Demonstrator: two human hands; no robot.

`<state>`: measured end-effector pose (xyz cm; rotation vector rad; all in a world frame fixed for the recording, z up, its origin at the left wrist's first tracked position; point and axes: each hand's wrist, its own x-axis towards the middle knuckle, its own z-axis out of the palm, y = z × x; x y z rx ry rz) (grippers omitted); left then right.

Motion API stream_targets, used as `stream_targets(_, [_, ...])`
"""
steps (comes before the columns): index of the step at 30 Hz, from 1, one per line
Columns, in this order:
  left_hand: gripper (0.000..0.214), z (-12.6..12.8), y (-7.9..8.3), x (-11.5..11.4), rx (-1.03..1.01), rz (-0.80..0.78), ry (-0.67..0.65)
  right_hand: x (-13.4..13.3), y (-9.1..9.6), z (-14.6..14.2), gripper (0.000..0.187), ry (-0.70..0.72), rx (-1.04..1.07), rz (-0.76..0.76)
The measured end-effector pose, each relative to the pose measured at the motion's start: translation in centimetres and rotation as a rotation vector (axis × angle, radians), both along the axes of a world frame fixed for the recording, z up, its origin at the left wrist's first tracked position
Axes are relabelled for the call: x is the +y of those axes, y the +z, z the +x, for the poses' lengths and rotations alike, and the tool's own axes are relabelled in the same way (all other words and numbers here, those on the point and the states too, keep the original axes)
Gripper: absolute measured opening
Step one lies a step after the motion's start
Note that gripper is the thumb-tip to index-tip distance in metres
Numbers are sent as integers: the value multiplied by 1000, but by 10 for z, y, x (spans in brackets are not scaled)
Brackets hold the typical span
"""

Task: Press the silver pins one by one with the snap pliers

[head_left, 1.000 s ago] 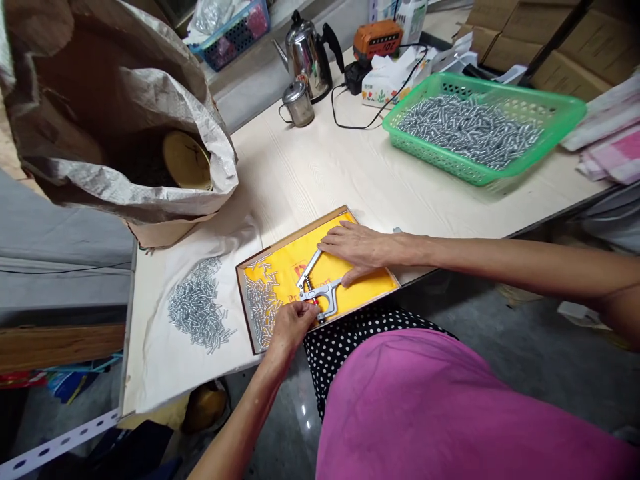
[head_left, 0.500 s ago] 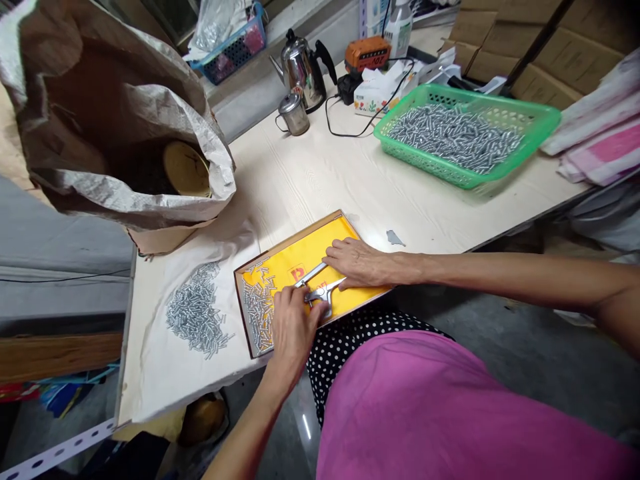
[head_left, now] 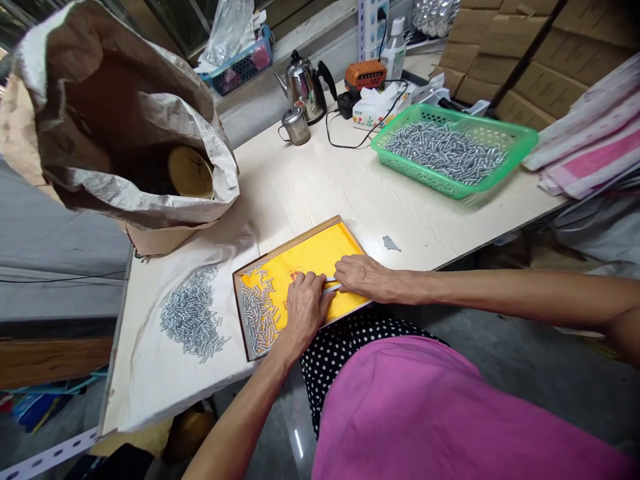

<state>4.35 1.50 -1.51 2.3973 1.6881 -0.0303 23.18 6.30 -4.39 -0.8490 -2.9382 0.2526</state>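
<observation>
A shallow box (head_left: 295, 247) with a yellow lining lies at the table's front edge, and small silver metal pins (head_left: 259, 313) are scattered in its left end. Above the yellow sheet, my right hand (head_left: 364, 277) is closed around the handle end of a silver plier-like tool (head_left: 331, 285). My left hand (head_left: 306, 303) curls over the tool's other end, just right of the pins. Only two narrow bars show between my hands. Whatever sits in its jaws is hidden by my left fingers.
A heap of similar pins (head_left: 193, 313) rests on white cloth at left, in front of a large open sack (head_left: 150, 220). The green basket (head_left: 420, 179) at back right holds many more. Behind stand a steel kettle (head_left: 305, 90), a metal cup (head_left: 296, 127) and an orange battery (head_left: 365, 75).
My hands have come closer together, the left moving right and slightly up. The tool's two spread arms now show as narrow, nearly parallel bars. The camera view has shifted slightly.
</observation>
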Motion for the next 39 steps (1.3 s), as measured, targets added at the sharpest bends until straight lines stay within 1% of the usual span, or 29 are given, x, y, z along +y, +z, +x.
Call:
stream_targets(2, [20,2,0,-1,20,-8,7,-3,-6,-2,14,1,7,-6])
stream_targets(4, [20,1,-1,0,25,1,2,-2,-7,-2,14,-15,9,-5])
stream_targets(5, [23,0,-2,2,22,14,1,1,-5,0,14,-30,16,-2])
stream_targets(6, [29,-3,-2,3,18,30,4,5,-3,1,18,-44,28,-1])
stream_targets(9, [53,-12,-5,7,-1,75,23,20,6,5,42,-45,82,-23])
stream_targets(10, [57,-14,-6,7,-10,83,21,25,7,4,43,-40,91,-34])
stream_targets(12, [59,-18,-8,5,-31,99,5,34,6,1,35,-46,80,-39])
stream_targets(13, [56,-18,-9,3,-43,116,-3,38,3,-2,30,-59,63,-30])
stream_targets(15, [40,-15,-11,-3,-70,165,-32,47,-3,-9,23,-79,31,12])
stream_targets(17, [22,-9,-13,-10,-100,206,-93,56,-9,-17,22,-72,14,70])
stream_targets(19, [18,-6,-12,-16,-130,222,-142,66,-11,-24,23,-69,12,124])
stream_targets(20, [18,-6,-11,-19,-144,233,-127,70,-10,-26,23,-81,18,144])
stream_targets(21, [19,-8,-9,-22,-157,249,-76,72,-8,-28,22,-105,33,157])
stream_targets(23, [19,-19,-5,-26,-181,285,102,70,-3,-28,18,-145,92,150])
stream_targets(24, [20,-28,-3,-28,-191,290,200,65,0,-27,17,-135,125,125])
stream_targets(26, [22,-47,0,-31,-217,254,361,49,3,-24,20,-45,158,40])
stream_targets(28, [24,-65,2,-34,-264,178,472,29,3,-20,27,63,136,-35])
stream_targets(30, [24,-77,4,-36,-327,117,551,14,2,-20,21,100,90,-65])
stream_targets(32, [23,-82,5,-37,-382,103,615,7,2,-23,12,87,51,-94])
stream_targets(35, [22,-80,6,-38,-424,106,663,10,8,-28,15,27,40,-182])
stream_targets(37, [23,-73,4,-39,-411,69,644,16,12,-28,17,-47,77,-206])
stream_targets(39, [22,-62,1,-42,-362,-2,598,21,14,-24,19,-128,152,-187])
